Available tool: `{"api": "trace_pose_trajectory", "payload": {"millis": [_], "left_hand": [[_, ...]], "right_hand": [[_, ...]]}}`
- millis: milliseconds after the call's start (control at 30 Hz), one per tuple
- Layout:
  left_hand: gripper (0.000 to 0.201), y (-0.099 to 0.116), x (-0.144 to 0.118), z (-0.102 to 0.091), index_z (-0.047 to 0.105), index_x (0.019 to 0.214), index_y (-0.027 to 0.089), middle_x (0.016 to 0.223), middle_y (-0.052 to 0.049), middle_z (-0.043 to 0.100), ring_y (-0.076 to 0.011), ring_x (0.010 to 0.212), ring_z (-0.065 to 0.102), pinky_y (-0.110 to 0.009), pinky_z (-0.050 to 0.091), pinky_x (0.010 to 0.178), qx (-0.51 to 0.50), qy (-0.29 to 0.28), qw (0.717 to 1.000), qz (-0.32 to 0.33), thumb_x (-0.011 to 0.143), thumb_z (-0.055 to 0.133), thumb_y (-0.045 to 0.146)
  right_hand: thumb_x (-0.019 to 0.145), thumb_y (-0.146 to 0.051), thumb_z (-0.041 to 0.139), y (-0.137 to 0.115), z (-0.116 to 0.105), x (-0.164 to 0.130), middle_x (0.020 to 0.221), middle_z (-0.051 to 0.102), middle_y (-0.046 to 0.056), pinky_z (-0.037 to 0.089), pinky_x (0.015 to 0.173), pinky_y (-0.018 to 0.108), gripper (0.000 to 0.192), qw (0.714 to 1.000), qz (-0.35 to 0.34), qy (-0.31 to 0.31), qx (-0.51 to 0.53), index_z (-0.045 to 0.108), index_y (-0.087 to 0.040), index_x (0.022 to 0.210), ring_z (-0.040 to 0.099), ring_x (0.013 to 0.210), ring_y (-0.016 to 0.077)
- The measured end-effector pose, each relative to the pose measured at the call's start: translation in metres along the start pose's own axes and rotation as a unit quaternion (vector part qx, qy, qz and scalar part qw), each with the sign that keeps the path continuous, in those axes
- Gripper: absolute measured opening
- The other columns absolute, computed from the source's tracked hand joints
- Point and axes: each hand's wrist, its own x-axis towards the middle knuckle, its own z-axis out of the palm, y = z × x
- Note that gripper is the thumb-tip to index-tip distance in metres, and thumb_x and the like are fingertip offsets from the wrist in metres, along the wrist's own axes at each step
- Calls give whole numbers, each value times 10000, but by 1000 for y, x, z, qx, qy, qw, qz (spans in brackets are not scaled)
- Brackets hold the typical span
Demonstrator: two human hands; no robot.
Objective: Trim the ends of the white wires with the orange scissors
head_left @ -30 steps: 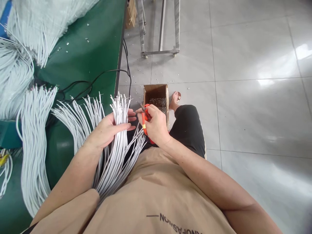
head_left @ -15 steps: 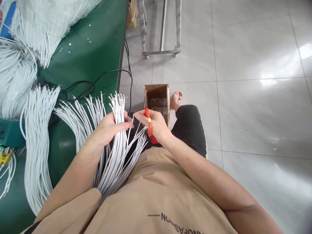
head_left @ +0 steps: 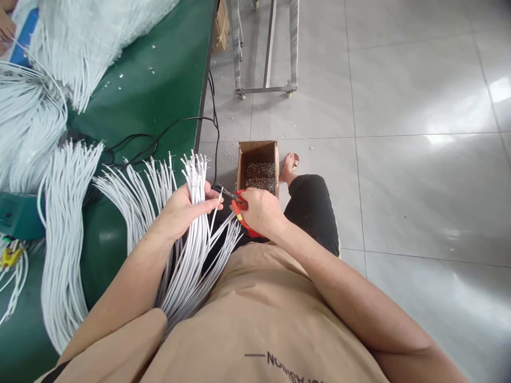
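Table (head_left: 159, 80), green, carries heaps of white wires (head_left: 59, 213) at the left. Box (head_left: 257, 151) stands on the floor beyond the knee. Left hand (head_left: 186, 210) clenches its fingers around a wire bundle (head_left: 195, 234) over the lap; right hand (head_left: 261, 210) grips red cutters (head_left: 239, 205), tips at one wire's end.

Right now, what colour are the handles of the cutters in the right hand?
Orange-red, on the cutters in the right hand; the head view shows it best.
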Motion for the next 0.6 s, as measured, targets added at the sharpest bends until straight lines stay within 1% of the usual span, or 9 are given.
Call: {"api": "trace_pose_trajectory", "payload": {"millis": [100, 200, 300, 367, 467, 600], "left_hand": [[377, 1, -1, 1, 565, 885, 168, 856, -14, 664, -179, 733, 675, -332, 514, 743, 21, 13, 1000, 10, 617, 789, 311], [360, 0, -1, 2, 588, 865, 172, 882, -22, 673, -193, 769, 671, -352, 510, 782, 51, 26, 998, 25, 608, 791, 322], [337, -1, 0, 2, 610, 858, 181, 882, -22, 680, -201, 825, 651, -352, 492, 812, 99, 31, 993, 48, 612, 786, 332], [334, -1, 0, 2, 615, 848, 187, 854, -14, 683, -197, 819, 636, -341, 484, 797, 124, 37, 990, 55, 604, 789, 334], [303, 0, -1, 4, 625, 817, 190, 823, -7, 684, -188, 793, 621, -325, 474, 774, 153, 51, 985, 55, 603, 784, 333], [252, 2, -3, 4, 651, 787, 190, 842, -17, 688, -198, 815, 624, -324, 469, 786, 184, 62, 980, 51, 618, 771, 334]], "right_hand": [[833, -359, 475, -6, -7, -1, 762, 654, 33, 330, 535, 255, 255, 998, 7, -42, -37, 598, -185, 693, 591, 675, 162], [839, -347, 482, -10, -14, -2, 769, 667, 42, 364, 555, 266, 246, 995, 11, -66, -73, 618, -189, 707, 615, 690, 182], [860, -355, 470, -12, -20, -3, 784, 678, 66, 400, 583, 284, 271, 992, 14, -76, -102, 646, -183, 746, 635, 717, 211], [868, -376, 467, -12, -22, -3, 793, 682, 82, 411, 585, 286, 296, 991, 17, -81, -108, 656, -174, 763, 643, 729, 221], [867, -394, 476, -11, -21, -4, 794, 684, 100, 416, 584, 289, 310, 991, 18, -88, -97, 667, -166, 777, 647, 733, 228], [860, -382, 486, -9, -19, -6, 785, 683, 110, 408, 579, 297, 298, 993, 15, -82, -89, 676, -163, 790, 648, 730, 236]]}}
